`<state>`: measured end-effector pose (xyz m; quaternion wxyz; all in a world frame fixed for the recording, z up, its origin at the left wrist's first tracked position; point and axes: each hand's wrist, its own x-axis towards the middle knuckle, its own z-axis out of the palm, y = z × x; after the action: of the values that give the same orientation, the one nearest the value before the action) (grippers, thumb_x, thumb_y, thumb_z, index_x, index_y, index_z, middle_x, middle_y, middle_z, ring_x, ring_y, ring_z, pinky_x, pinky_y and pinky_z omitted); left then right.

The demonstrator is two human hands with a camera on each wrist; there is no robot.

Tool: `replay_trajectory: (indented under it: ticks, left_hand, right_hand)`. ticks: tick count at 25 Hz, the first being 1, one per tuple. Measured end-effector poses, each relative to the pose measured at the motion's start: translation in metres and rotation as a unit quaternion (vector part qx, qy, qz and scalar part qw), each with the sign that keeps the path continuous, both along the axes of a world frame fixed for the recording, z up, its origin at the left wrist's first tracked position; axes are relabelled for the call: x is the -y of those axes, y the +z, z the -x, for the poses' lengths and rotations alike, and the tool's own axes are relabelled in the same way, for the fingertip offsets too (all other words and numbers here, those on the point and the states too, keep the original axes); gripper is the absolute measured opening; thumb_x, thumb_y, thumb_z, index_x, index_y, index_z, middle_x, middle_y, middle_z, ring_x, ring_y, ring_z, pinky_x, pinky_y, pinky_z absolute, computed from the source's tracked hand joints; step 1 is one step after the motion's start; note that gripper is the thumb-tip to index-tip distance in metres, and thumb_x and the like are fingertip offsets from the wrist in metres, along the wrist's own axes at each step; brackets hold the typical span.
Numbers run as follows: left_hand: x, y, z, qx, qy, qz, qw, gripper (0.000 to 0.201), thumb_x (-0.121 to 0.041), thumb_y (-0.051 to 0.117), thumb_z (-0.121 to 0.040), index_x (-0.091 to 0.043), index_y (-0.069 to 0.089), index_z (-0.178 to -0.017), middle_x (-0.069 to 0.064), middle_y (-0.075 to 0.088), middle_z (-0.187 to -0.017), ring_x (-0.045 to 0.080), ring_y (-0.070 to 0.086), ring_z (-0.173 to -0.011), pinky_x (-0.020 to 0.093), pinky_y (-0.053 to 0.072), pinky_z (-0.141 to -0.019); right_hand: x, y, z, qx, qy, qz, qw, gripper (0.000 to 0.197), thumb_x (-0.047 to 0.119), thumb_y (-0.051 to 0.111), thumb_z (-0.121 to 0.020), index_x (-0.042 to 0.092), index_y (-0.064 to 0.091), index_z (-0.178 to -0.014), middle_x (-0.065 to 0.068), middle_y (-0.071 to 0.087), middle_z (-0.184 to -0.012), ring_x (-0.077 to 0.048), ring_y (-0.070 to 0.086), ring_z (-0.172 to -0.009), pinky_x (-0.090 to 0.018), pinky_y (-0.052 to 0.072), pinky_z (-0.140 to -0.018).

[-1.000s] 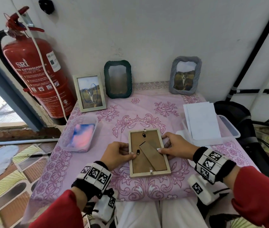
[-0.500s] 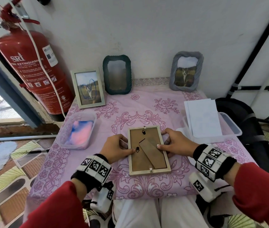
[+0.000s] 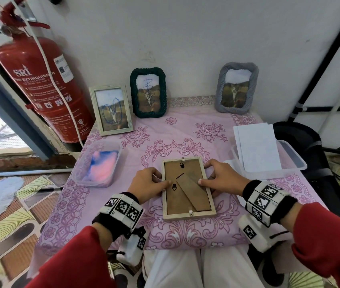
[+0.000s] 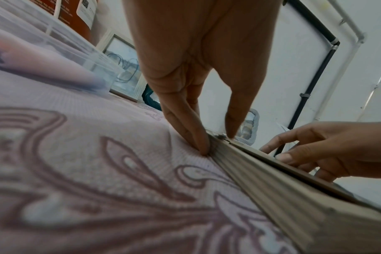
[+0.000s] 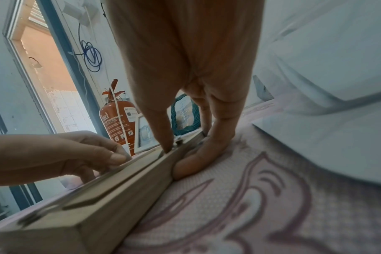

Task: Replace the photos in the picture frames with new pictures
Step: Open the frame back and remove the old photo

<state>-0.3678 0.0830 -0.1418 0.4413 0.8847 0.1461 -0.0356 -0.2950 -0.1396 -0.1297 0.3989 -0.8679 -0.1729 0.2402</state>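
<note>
Face-down on the pink floral cloth of the counter [image 3: 110,196] lies the wooden picture frame [image 3: 188,215], its brown backing board [image 3: 173,201] and folded easel stand [image 3: 191,191] turned upward, probably so the back can be opened to reach the photo. The left hand [image 3: 147,187] pinches the frame's left rail, thumb on top at the board's edge and fingers [image 4: 198,139] against the outer side. The right hand [image 3: 224,180] mirrors it on the right rail, thumb over the board and fingers [image 5: 198,161] curled beneath the outer edge. Both grips seem meant to steady the frame while the backing is freed. Its long axis runs away from the person toward the wall, the stand's foot end nearest the body. Small tabs sit at the near and far rails.
</note>
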Motion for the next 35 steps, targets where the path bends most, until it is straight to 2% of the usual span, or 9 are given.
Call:
replay_trajectory:
  ticks: [2,5,10,14,17,20,22,28,35]
  left_hand:
    - [-0.0004,0.001,-0.0009,-0.009,-0.004,0.004,1.0,0.025,-0.017,0.076,-0.075,-0.009,0.056,-0.086,0.005,0.067,-0.073,0.015,0.064,-0.059,0.021,0.055,-0.057]
    - [-0.0002,-0.0003,-0.0026,0.0,0.0,-0.017,1.0,0.02,-0.015,0.075,-0.075,-0.01,0.057,-0.083,0.009,0.068,-0.078,0.022,0.066,-0.07,0.031,0.057,-0.07]
    - [-0.0022,-0.0025,-0.0031,0.002,0.005,0.01,1.0,0.017,-0.01,0.073,-0.075,-0.009,0.057,-0.082,0.012,0.067,-0.075,0.025,0.065,-0.07,0.035,0.057,-0.072]
    - [-0.0033,-0.0033,-0.0034,0.001,0.013,0.021,1.0,0.018,-0.009,0.074,-0.074,-0.009,0.058,-0.082,0.014,0.066,-0.076,0.027,0.063,-0.074,0.04,0.056,-0.078]
    - [-0.0028,-0.0027,-0.0032,-0.001,0.021,0.036,0.999,0.019,-0.008,0.074,-0.075,-0.009,0.057,-0.081,0.013,0.063,-0.075,0.026,0.062,-0.07,0.036,0.057,-0.073]
    - [-0.0017,-0.0025,-0.0027,-0.003,0.026,0.047,0.999,0.019,-0.008,0.074,-0.075,-0.008,0.056,-0.083,0.009,0.061,-0.07,0.018,0.06,-0.059,0.019,0.052,-0.055]
    - [-0.0011,-0.0023,-0.0021,-0.004,0.028,0.053,0.998,0.019,-0.007,0.073,-0.076,-0.007,0.056,-0.083,0.006,0.06,-0.067,0.014,0.059,-0.055,0.013,0.048,-0.048]
    - [0.0,-0.0009,-0.0011,-0.005,0.036,0.089,0.995,0.019,-0.002,0.072,-0.077,-0.008,0.053,-0.079,0.007,0.058,-0.063,0.011,0.059,-0.048,0.015,0.049,-0.046]
    - [0.0017,-0.0011,0.0,-0.014,0.045,0.111,0.993,0.018,-0.003,0.069,-0.08,-0.006,0.052,-0.084,0.006,0.056,-0.065,0.015,0.057,-0.052,0.016,0.05,-0.048]
  right_hand:
    - [-0.0019,0.0027,-0.0013,-0.022,-0.008,-0.004,1.0,0.048,0.019,0.072,-0.08,0.007,0.041,-0.115,-0.005,0.054,-0.083,-0.014,0.062,-0.062,-0.033,0.058,-0.05]
    - [-0.0035,0.0039,-0.0022,-0.029,0.003,-0.003,1.0,0.044,0.017,0.07,-0.083,0.005,0.04,-0.113,-0.005,0.052,-0.08,-0.014,0.062,-0.058,-0.033,0.057,-0.048]
    - [-0.003,0.0017,-0.0029,-0.008,0.003,-0.005,1.0,0.033,0.012,0.063,-0.087,0.003,0.041,-0.11,-0.005,0.055,-0.074,-0.003,0.059,-0.041,-0.026,0.053,-0.041]
    - [-0.0022,0.0019,-0.0037,-0.02,-0.006,-0.015,1.0,0.027,0.009,0.058,-0.089,0.004,0.041,-0.108,-0.008,0.059,-0.071,-0.011,0.061,-0.043,-0.033,0.057,-0.046]
    - [-0.0018,0.002,-0.0033,-0.031,-0.01,-0.027,0.999,0.025,0.007,0.057,-0.09,0.004,0.04,-0.108,-0.012,0.061,-0.071,-0.016,0.062,-0.046,-0.036,0.058,-0.049]
    - [-0.0024,0.0017,-0.0034,-0.031,-0.01,-0.026,0.999,0.022,0.007,0.055,-0.091,0.004,0.04,-0.107,-0.017,0.062,-0.077,-0.02,0.063,-0.049,-0.04,0.058,-0.054]
    - [-0.0025,0.0016,-0.0039,-0.034,-0.008,-0.028,0.999,0.02,0.007,0.053,-0.092,0.005,0.039,-0.105,-0.017,0.062,-0.078,-0.021,0.063,-0.051,-0.042,0.058,-0.056]
    - [-0.003,0.0021,-0.0055,-0.061,-0.019,-0.034,0.997,0.017,0.005,0.052,-0.092,0.008,0.037,-0.101,-0.017,0.062,-0.075,-0.024,0.064,-0.05,-0.036,0.058,-0.05]
    - [-0.0056,0.0026,-0.003,-0.062,-0.041,-0.029,0.997,0.018,0.003,0.052,-0.092,0.01,0.037,-0.099,-0.016,0.061,-0.075,-0.024,0.063,-0.05,-0.033,0.056,-0.046]
